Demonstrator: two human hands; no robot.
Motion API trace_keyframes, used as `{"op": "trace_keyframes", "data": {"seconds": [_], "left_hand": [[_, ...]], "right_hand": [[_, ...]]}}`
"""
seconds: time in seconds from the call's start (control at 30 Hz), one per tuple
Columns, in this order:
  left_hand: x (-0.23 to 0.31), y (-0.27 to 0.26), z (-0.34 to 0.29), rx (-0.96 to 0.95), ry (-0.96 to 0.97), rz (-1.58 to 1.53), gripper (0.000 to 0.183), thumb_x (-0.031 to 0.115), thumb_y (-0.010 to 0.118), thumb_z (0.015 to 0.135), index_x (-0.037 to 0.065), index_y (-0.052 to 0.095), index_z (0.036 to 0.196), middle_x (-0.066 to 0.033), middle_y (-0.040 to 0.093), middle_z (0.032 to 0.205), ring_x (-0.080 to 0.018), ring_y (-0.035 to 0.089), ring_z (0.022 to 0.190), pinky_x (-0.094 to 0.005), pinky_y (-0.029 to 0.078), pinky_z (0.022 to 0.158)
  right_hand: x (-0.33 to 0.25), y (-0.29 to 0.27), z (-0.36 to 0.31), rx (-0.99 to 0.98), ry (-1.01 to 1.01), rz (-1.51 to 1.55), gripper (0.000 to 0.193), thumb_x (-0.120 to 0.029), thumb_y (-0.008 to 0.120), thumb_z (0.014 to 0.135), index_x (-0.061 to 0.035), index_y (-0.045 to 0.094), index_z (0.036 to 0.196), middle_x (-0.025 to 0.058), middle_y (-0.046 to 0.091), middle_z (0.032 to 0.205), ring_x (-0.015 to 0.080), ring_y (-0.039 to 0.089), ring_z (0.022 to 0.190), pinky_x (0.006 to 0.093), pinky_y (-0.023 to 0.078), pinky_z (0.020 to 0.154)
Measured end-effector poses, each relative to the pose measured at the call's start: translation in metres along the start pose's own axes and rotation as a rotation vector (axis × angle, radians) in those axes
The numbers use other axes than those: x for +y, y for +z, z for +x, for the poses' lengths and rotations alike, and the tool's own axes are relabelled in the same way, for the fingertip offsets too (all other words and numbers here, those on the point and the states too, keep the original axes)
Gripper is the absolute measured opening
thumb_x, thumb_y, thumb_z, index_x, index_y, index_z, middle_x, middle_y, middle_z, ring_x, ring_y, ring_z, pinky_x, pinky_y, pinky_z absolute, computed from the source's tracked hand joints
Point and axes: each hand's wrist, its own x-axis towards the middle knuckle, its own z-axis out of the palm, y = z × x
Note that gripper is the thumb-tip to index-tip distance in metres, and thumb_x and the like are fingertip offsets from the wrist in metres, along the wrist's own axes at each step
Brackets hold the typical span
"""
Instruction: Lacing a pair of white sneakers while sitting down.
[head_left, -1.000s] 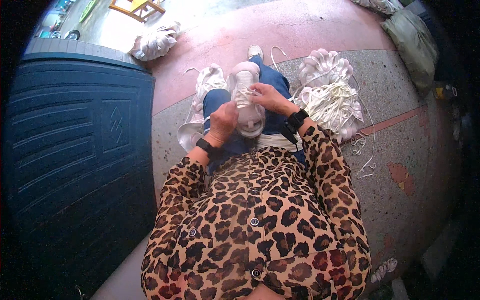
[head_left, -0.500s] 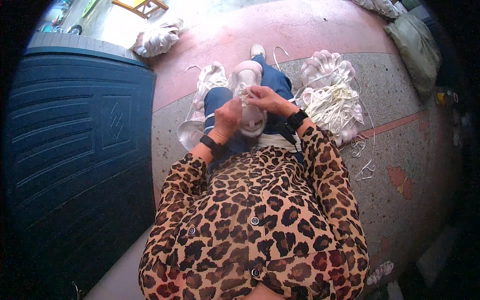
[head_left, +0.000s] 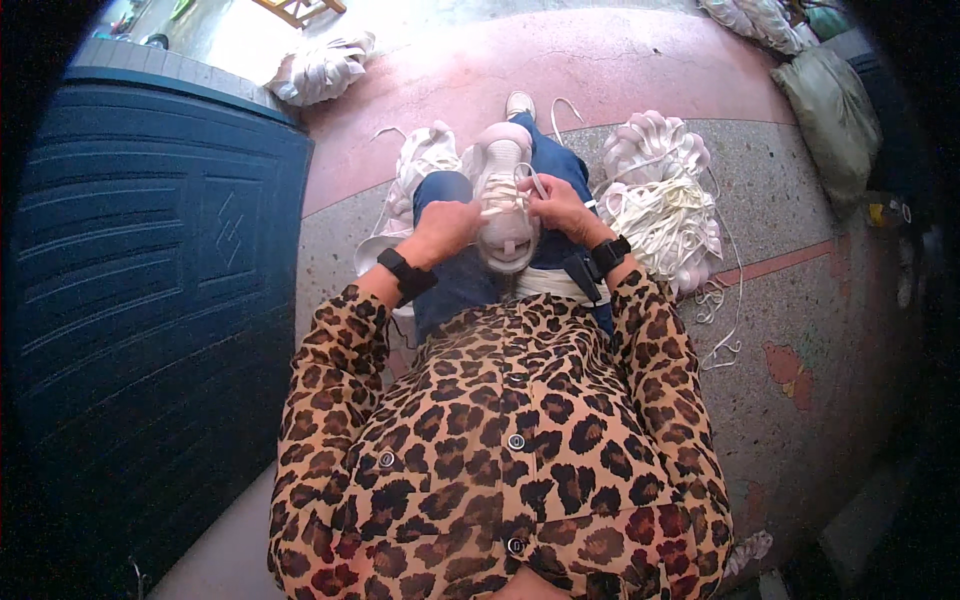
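- Centre of the frame: a pale pinkish-white shoe (head_left: 506, 229), toe toward the upper edge and heel toward the lower, lies over the lap between the legs of the blue trousers (head_left: 462, 280); lacing crosses its middle.
- Right hand (head_left: 560, 210), right of the shoe: thumb and fingers closed in a pinch on a white lace (head_left: 539, 184), which forms a small loop above the fingertips.
- Left hand (head_left: 448, 229), left of the shoe: fingers curled, tips at the shoe's near side; one cannot tell whether they grip anything.
- Wrists: a black band (head_left: 405, 275) on the left, a second black band (head_left: 609, 257) with a dark attachment on the right.
- Right of centre: a heap of tangled white laces (head_left: 657, 215) joined to a row of nested pale shoe pieces (head_left: 655, 147), on the speckled floor (head_left: 755, 180).
- Left of centre: a pile of whitish shoe pieces (head_left: 427, 150), partly hidden behind the left leg.
- Upper left: a whitish bundle (head_left: 322, 68), beyond the corner of a dark blue panelled door (head_left: 150, 290).
- Upper right: a greyish-green sack (head_left: 832, 120).
- Lower centre: the wearer's leopard-print shirt (head_left: 470, 430).
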Motion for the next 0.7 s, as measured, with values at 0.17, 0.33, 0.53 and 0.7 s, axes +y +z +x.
{"op": "trace_keyframes", "data": {"seconds": [0.17, 0.33, 0.53, 0.7], "left_hand": [[-0.063, -0.016, -0.043, 0.381, 0.321, 0.276, 0.005, 0.019, 0.059, 0.088, 0.014, 0.059, 0.086, -0.0012, 0.053, 0.06, -0.0201, 0.057, 0.06, -0.036, 0.045, 0.061], [-0.131, -0.011, -0.11, 0.348, 0.097, 0.348, 0.01, 0.015, 0.061, 0.089, 0.01, 0.063, 0.097, -0.0066, 0.061, 0.079, -0.0254, 0.06, 0.081, -0.0398, 0.047, 0.077], [-0.069, 0.014, -0.056, 0.481, 0.03, -0.202, 0.015, 0.012, 0.063, 0.088, 0.005, 0.065, 0.101, -0.0127, 0.066, 0.099, -0.034, 0.056, 0.102, -0.044, 0.047, 0.086], [-0.013, 0.017, -0.005, 0.317, 0.074, -0.235, 0.013, 0.011, 0.062, 0.085, 0.007, 0.066, 0.097, -0.0131, 0.067, 0.092, -0.0353, 0.06, 0.094, -0.0459, 0.049, 0.083]], "right_hand": [[0.0, 0.024, 0.002, 0.317, -0.129, -0.46, 0.022, -0.014, 0.062, 0.083, -0.0024, 0.064, 0.102, 0.0176, 0.065, 0.09, 0.0323, 0.064, 0.082, 0.039, 0.051, 0.073], [0.003, 0.023, -0.01, 0.44, -0.275, -0.533, 0.021, -0.018, 0.06, 0.089, -0.0039, 0.063, 0.104, 0.0214, 0.067, 0.09, 0.0403, 0.065, 0.089, 0.0467, 0.052, 0.074], [0.001, -0.024, -0.046, 0.38, -0.084, -0.576, 0.022, -0.023, 0.054, 0.096, -0.0061, 0.063, 0.106, 0.0189, 0.066, 0.08, 0.039, 0.066, 0.075, 0.0477, 0.05, 0.065], [0.012, -0.05, -0.069, 0.336, -0.063, -1.203, 0.021, -0.016, 0.052, 0.092, -0.0093, 0.065, 0.108, 0.0128, 0.069, 0.091, 0.0322, 0.066, 0.087, 0.0462, 0.05, 0.075]]}}
